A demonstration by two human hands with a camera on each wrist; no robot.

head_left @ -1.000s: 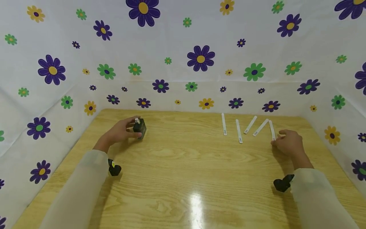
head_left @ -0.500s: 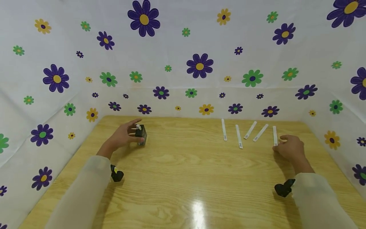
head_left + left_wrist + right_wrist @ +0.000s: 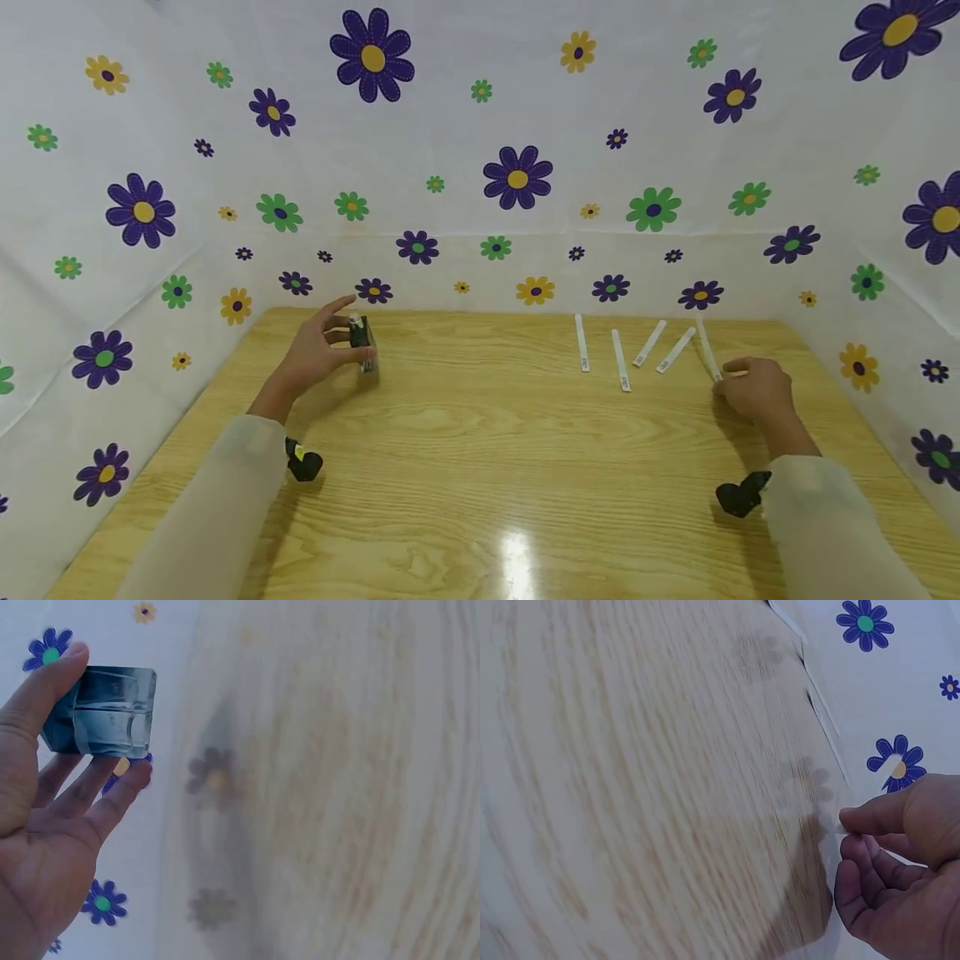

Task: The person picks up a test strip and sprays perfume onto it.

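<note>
In the head view, my left hand (image 3: 303, 358) grips a dark glass perfume bottle (image 3: 363, 343) with a silver spray top, at the table's far left. The left wrist view shows the thumb on one side of the bottle (image 3: 112, 712) and fingers on the other, with the clear thick base facing right. Over at the far right, my right hand (image 3: 757, 390) pinches the near end of a white paper test strip (image 3: 707, 350), which looks slightly bent. In the right wrist view, a bit of that strip (image 3: 840, 829) pokes out between thumb and fingers.
Several more white strips, among them a left one (image 3: 582, 343) and a second one (image 3: 621, 362), lie spread left of my right hand. The wooden table (image 3: 480, 450) meets a flower-printed cloth (image 3: 450, 125) at its back and sides.
The bottle has turned in my left hand and shows a narrower side. The strip in my right hand swung upright, then its far end tipped left and up. The other strips stayed put.
</note>
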